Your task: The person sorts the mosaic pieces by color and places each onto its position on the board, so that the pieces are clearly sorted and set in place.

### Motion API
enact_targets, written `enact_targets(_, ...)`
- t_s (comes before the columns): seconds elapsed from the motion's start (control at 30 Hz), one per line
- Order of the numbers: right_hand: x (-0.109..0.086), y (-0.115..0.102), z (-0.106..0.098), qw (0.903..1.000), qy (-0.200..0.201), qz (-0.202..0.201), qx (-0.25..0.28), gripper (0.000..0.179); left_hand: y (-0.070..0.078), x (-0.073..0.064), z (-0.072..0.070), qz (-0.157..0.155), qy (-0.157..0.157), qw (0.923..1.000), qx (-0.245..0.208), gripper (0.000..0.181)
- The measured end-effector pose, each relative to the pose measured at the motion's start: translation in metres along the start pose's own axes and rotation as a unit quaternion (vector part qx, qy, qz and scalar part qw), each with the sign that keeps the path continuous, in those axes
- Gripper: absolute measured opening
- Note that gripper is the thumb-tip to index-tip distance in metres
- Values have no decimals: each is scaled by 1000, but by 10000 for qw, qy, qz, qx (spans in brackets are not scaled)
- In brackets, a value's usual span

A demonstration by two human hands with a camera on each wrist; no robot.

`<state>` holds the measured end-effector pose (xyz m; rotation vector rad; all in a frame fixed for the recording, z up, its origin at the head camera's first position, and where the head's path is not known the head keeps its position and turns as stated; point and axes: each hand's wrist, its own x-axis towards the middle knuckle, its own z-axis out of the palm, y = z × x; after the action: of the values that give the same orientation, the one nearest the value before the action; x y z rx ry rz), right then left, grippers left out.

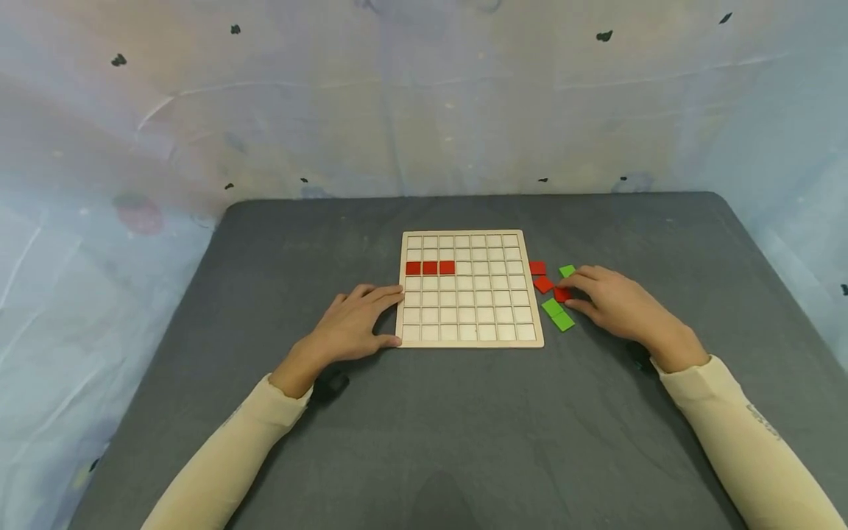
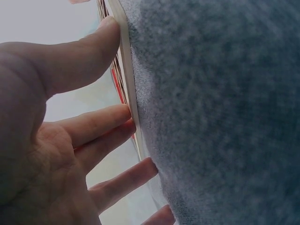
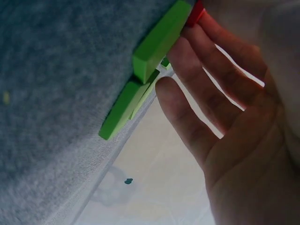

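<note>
A wooden grid board [image 1: 471, 344] lies flat on the table. Three red tiles [image 1: 430, 269] sit side by side in one row at its left edge. My left hand [image 1: 354, 324] rests at the board's left side, fingers spread, thumb and fingertips touching the frame; the left wrist view shows the thumb [image 2: 89, 58] on the rim. Right of the board, my right hand [image 1: 616, 300] pinches a red square tile [image 1: 562, 294] between thumb and fingers. In the right wrist view, that tile [image 3: 196, 14] is partly hidden at the fingertips, beside green tiles [image 3: 161, 42].
Two more red tiles [image 1: 543, 285] lie against and near the board's right edge. Two green tiles [image 1: 558, 314] touch each other below them, and another green tile [image 1: 567, 271] lies above the right hand's fingers. A dark grey cloth covers the table [image 1: 424, 427]; a pale curtain hangs behind.
</note>
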<state>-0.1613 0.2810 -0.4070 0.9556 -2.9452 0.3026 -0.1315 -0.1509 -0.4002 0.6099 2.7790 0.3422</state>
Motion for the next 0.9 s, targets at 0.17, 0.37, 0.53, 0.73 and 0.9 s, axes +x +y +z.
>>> enact_targets(0.17,1,1,0,9999,60,24,92,27,-1,0,0,23,16,10000,-20,80)
enact_targets(0.37,1,1,1,9996,267,45,90,25,-1,0,-1,11,-33,10000,-21,80)
enact_targets(0.53,3,2,1,9995,297,32,28,27,-2,0,-1,23,-28,10000,-13,80)
enact_targets(0.73,3,2,2,9995,326,-1,27,30,-2,-1,0,-3,-43,10000,5,80)
enact_targets(0.9,3,1,3,9996,266,-30,43,31,-1,-2,0,53,-15,10000,28,79)
